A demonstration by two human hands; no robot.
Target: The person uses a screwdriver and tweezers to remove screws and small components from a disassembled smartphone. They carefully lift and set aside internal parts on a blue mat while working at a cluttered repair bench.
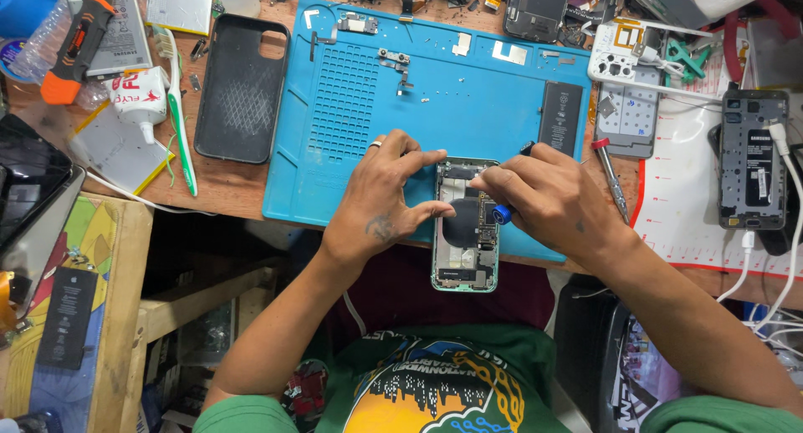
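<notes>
Phone [465,257] overhanging mat edge [335,211], hands [381,200] flanking (touching)

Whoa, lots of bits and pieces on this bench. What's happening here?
A person is working on an opened phone with its insides showing, lying at the near edge of a blue work mat. The left hand steadies the phone's side, while the right hand holds a small blue-capped screwdriver over its circuitry. A black phone case, a loose battery and another screwdriver lie nearby.
</notes>
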